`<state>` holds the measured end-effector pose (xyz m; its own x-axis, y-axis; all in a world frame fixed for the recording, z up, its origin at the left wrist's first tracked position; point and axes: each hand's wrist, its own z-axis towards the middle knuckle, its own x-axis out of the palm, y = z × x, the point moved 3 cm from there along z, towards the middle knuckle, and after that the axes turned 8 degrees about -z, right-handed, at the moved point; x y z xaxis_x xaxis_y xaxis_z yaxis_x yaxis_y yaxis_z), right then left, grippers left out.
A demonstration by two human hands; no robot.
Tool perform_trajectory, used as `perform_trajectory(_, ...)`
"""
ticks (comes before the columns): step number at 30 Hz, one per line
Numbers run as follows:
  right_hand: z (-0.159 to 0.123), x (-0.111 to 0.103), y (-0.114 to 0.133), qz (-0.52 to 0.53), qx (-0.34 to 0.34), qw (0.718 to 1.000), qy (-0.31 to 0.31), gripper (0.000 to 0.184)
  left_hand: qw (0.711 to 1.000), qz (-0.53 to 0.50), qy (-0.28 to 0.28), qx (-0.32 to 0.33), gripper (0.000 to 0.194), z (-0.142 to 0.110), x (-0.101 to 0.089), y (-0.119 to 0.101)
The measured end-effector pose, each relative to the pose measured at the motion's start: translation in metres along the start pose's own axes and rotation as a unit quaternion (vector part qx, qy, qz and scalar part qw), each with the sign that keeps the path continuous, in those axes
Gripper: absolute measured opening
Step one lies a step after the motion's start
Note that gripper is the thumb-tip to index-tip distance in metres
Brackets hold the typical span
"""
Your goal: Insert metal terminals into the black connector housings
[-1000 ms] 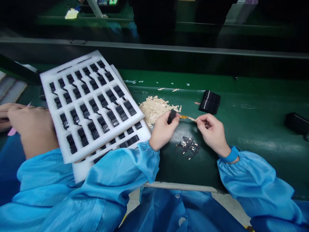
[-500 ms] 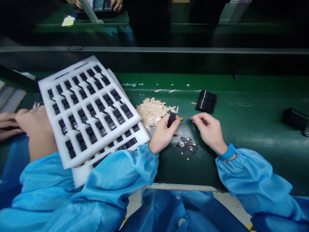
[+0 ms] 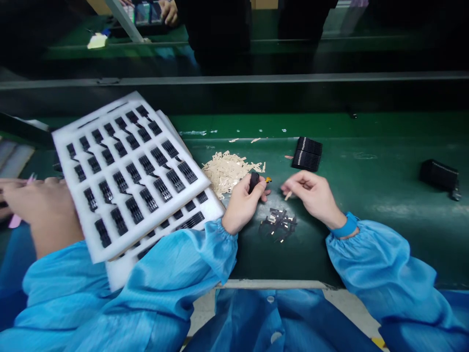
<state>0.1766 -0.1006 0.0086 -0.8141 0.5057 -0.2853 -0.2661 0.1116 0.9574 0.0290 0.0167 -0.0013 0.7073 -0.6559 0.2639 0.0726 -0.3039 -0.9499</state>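
My left hand (image 3: 240, 203) is closed on a small black part (image 3: 253, 182), with an orange-yellow tip (image 3: 268, 180) sticking out past the fingertips. Just to its right, my right hand (image 3: 313, 193) pinches a beige strip (image 3: 288, 195) between thumb and fingers. Beyond my left hand lies a heap of beige strips (image 3: 227, 168). Below and between the hands is a small scatter of thin black strips (image 3: 279, 224) with pale ends. A block of black parts in rows (image 3: 308, 155) sits beyond my right hand.
White foam trays (image 3: 64, 133) filled with black parts are stacked at left, beside my left forearm. Another black block (image 3: 438, 175) stands far right on the green table (image 3: 381, 205). A co-worker's hand (image 3: 44, 198) is at far left; another person's hand (image 3: 169, 12) shows across the bench.
A beige strip now shows in my right hand's pinch, and that hand has come slightly lower. My left hand keeps its hold. The whole view has shifted a little.
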Motion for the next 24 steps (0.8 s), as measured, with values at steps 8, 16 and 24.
perform_trajectory(8,0.0,-0.002,0.002,-0.001,-0.024,1.0,0.0,0.04,0.997,-0.042,-0.061,0.034,0.019,0.002,-0.004,-0.003)
perform_trajectory(16,0.002,-0.009,-0.013,0.049,0.098,0.987,-0.121,0.038,0.946,-0.217,0.181,-0.156,0.032,-0.016,0.022,0.0)
perform_trajectory(24,0.003,-0.008,-0.011,0.061,0.084,0.984,-0.144,0.037,0.986,-0.051,-0.12,0.101,0.018,0.013,-0.013,-0.003)
